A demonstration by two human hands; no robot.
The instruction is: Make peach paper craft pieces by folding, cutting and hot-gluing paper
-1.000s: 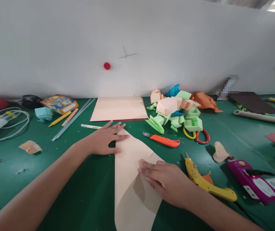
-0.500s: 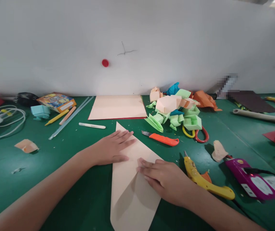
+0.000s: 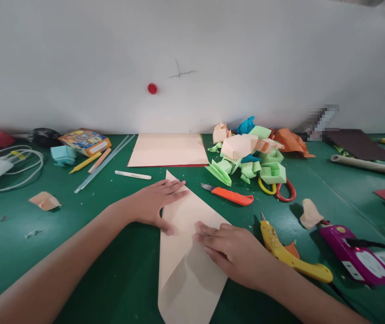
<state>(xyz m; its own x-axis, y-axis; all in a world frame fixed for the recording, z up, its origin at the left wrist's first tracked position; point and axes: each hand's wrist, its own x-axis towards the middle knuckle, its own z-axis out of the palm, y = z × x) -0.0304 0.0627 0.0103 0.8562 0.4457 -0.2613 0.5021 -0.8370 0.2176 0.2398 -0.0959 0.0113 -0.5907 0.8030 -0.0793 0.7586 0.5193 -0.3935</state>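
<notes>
A folded sheet of peach paper (image 3: 181, 252) lies on the green table before me, its narrow point facing away. My left hand (image 3: 157, 202) rests flat on the upper part, fingers spread, thumb on the left edge. Lower down, my right hand (image 3: 233, 252) presses its fingertips onto the paper's middle, fingers stretched and close together. Neither hand grasps anything. An orange box cutter (image 3: 233, 196) with its blade out lies just right of the paper's tip. Beyond my right wrist is a yellow hot glue gun (image 3: 290, 258).
Flat peach sheets (image 3: 168, 150) lie by the wall. Folded paper pieces (image 3: 246, 155) are heaped behind scissors (image 3: 285, 191). A purple power strip (image 3: 357, 254) sits at right. A white pen (image 3: 132, 174), clear glue sticks (image 3: 103, 164) and a colourful box (image 3: 85, 141) are at left.
My left thumb has moved down and away from the fingers, opening the hand wider. My right hand stays nearly in place on the paper. The whole view has shifted slightly.
</notes>
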